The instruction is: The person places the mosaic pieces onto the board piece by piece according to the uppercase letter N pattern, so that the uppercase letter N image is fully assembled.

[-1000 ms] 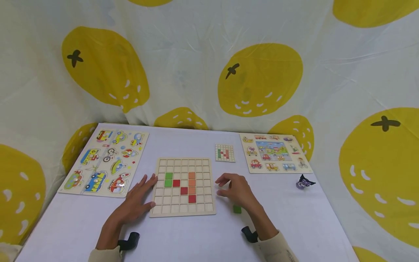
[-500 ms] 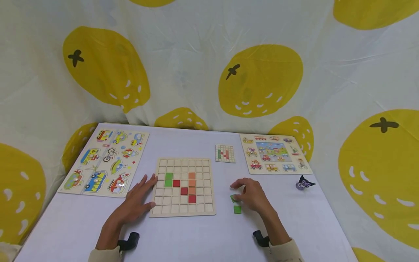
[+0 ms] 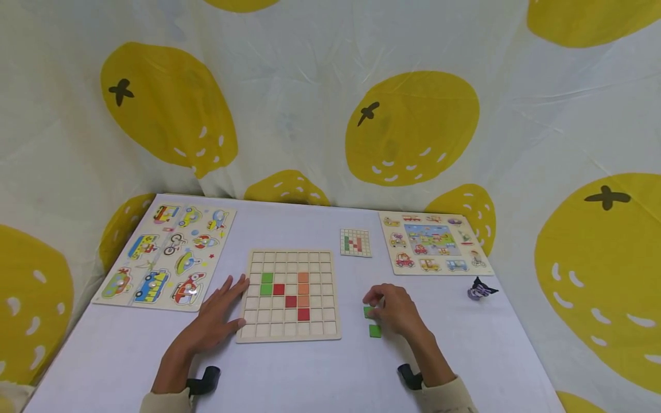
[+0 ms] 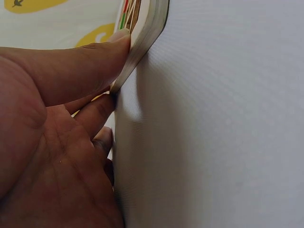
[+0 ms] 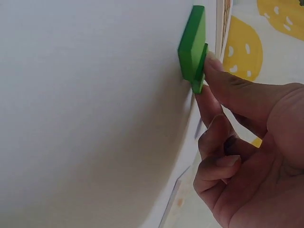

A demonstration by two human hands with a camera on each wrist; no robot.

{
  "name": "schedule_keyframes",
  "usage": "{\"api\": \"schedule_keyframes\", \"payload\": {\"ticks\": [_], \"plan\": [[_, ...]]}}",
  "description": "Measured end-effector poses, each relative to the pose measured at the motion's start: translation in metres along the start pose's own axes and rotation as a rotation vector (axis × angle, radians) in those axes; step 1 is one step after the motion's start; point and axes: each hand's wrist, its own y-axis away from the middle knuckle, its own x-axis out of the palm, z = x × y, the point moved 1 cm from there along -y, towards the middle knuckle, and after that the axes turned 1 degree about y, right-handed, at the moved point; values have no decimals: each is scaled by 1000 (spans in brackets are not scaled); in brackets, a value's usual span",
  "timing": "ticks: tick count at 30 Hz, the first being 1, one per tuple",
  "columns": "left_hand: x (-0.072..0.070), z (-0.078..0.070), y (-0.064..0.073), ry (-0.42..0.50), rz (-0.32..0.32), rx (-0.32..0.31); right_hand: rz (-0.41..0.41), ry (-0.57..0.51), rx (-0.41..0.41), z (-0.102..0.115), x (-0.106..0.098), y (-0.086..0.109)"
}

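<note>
My left hand [image 3: 219, 312] lies along the left edge of a wooden grid board [image 3: 324, 328], fingers spread; in the left wrist view its thumb [image 4: 90, 66] touches the board's edge. Set in the grid are green, red and orange square tiles, among them a red tile [image 3: 303, 314]. Right of the board, my right hand [image 3: 397, 310] has thumb and index finger at a green tile [image 3: 368, 311] low on the table. A second green tile [image 3: 374, 331] lies just nearer to me; in the right wrist view this nearer tile [image 5: 192, 45] partly covers the pinched one [image 5: 201, 71].
A small pattern card [image 3: 355, 242] lies behind the board. Vehicle puzzle boards lie at the left [image 3: 175, 258] and back right [image 3: 413, 263]. A small striped purple object [image 3: 480, 289] sits near the table's right edge. A lemon-print curtain [image 3: 289, 115] hangs behind.
My right hand has moved right and down from beside the board to the green tiles. A tile at its fingertips has turned from tilted to square with the other. The left hand has stayed still.
</note>
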Motion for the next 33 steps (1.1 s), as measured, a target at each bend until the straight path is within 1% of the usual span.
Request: {"api": "schedule_keyframes", "payload": {"ticks": [4, 7, 11, 14, 19, 23, 29, 33], "plan": [[0, 0, -1, 3, 9, -16, 0, 13, -5, 0, 1, 0], [-1, 0, -2, 1, 14, -25, 17, 34, -6, 1, 1, 0], [0, -1, -2, 2, 12, -19, 38, 74, -16, 4, 2, 0], [0, -2, -2, 1, 11, -18, 35, 76, -24, 6, 2, 1], [1, -2, -3, -11, 17, -23, 22, 34, -37, 10, 2, 2], [0, -2, -3, -23, 23, -34, 13, -20, -53, 16, 4, 2], [-1, -1, -1, -17, 17, -24, -19, -80, -102, 34, 11, 1], [-1, -1, -1, -9, 14, -21, -19, -106, -128, 48, 20, 0]]}}
